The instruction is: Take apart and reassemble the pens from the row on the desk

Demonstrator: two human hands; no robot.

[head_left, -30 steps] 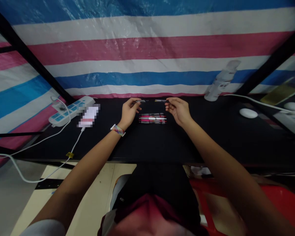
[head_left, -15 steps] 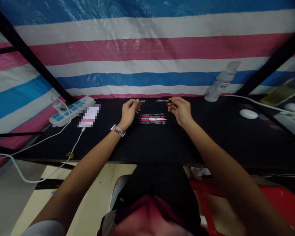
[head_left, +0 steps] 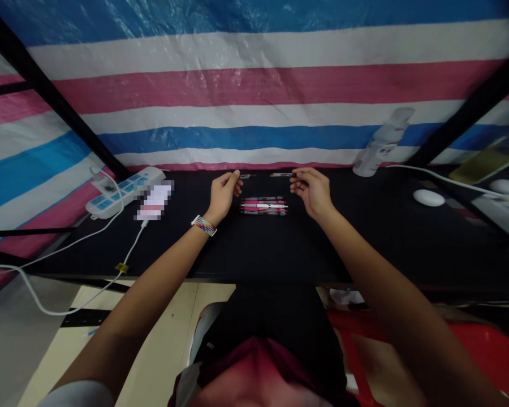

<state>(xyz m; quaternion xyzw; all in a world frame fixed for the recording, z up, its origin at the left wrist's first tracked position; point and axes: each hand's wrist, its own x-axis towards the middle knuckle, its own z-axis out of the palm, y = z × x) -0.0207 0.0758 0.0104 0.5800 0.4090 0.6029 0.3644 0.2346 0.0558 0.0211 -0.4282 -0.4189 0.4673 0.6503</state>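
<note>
Above the back part of the black table, my left hand (head_left: 224,192) pinches a short dark and grey pen part (head_left: 248,176), whose end points right. Facing it across a gap, my right hand (head_left: 310,189) grips another pen part, from which a thin pale refill (head_left: 281,174) with a yellowish end sticks out to the left. Fingers cover the rest of both parts. Between and just in front of my hands, several pens (head_left: 263,206) in pink, white, grey and dark colours lie side by side on the table.
On the left of the table (head_left: 254,249) are a white power strip (head_left: 106,206), a blurred-out phone (head_left: 154,202) and a white cable (head_left: 131,249). A bottle (head_left: 382,144) and a white oval object (head_left: 428,197) stand to the right. Striped sheeting (head_left: 254,85) hangs behind.
Both hands keep almost the same place and grip. The pen part in my left hand has turned slightly, and the refill at my right hand lies a little more level.
</note>
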